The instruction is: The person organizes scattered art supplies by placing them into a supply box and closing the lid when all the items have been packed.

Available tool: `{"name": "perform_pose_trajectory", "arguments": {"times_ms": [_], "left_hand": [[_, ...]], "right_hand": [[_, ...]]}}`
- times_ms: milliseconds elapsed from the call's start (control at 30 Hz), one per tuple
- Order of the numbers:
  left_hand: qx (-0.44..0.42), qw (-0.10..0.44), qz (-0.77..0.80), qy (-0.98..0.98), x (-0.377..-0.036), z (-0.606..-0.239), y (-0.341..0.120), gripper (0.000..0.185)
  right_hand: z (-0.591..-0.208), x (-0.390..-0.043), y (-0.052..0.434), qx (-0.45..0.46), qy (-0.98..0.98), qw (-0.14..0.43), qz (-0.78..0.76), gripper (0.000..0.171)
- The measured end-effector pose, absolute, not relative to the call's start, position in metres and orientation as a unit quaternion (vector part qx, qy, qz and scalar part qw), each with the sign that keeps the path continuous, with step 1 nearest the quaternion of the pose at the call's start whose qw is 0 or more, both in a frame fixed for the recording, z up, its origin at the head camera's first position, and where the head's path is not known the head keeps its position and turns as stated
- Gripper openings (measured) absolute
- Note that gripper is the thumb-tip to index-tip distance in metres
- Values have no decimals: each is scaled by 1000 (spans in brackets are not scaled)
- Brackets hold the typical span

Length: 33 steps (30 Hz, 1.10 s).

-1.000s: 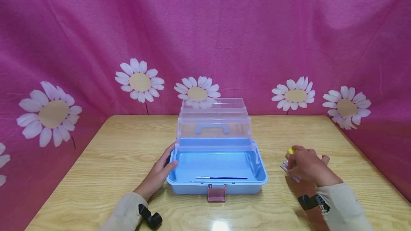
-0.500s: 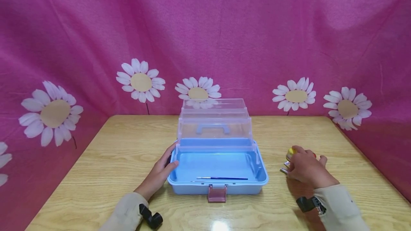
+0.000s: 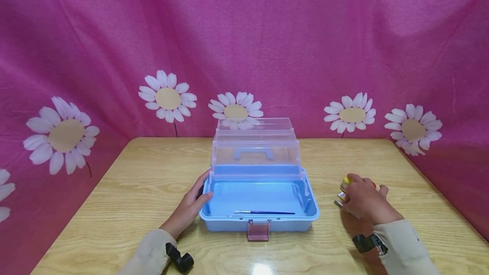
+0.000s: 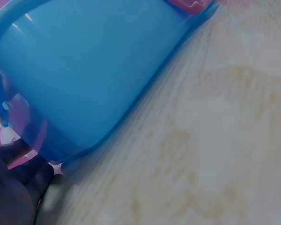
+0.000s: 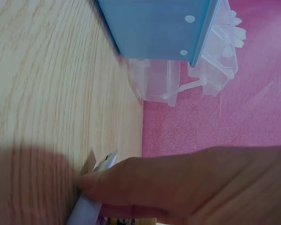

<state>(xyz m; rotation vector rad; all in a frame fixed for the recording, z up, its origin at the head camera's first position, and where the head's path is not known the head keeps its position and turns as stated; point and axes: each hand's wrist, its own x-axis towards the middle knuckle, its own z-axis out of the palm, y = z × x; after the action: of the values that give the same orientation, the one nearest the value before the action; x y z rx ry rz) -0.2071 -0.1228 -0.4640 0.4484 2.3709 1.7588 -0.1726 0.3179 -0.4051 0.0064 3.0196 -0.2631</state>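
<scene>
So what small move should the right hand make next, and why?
Probably lift the paint tubes and carry them left to the box. The right hand already rests on them on the table, the box stands open with only a brush inside, and the left hand steadies its side.

A staged craft corner set up for recording, not a lived-in room: a pink cloth (image 3: 267,33) printed with white daisies (image 3: 167,96) hangs as a backdrop on three sides of a pale wooden table (image 3: 126,190). On it stands an open blue plastic storage box (image 3: 259,220) with clear fold-out trays (image 3: 255,147) and a thin paintbrush (image 3: 263,212) inside, an art hobby kit
</scene>
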Motion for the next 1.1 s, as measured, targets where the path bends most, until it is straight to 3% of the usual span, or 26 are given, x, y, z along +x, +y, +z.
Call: {"name": "perform_pose_trajectory", "arguments": {"times_ms": [733,1100], "left_hand": [[146,73,590,791,-205,-464,-124,59],[150,68,587,793,-206,-466,-123,60]], "right_hand": [[-402,-175,315,11,993,58,-100,18],[-395,-174,306,-24,992,6,-127,15]]}}
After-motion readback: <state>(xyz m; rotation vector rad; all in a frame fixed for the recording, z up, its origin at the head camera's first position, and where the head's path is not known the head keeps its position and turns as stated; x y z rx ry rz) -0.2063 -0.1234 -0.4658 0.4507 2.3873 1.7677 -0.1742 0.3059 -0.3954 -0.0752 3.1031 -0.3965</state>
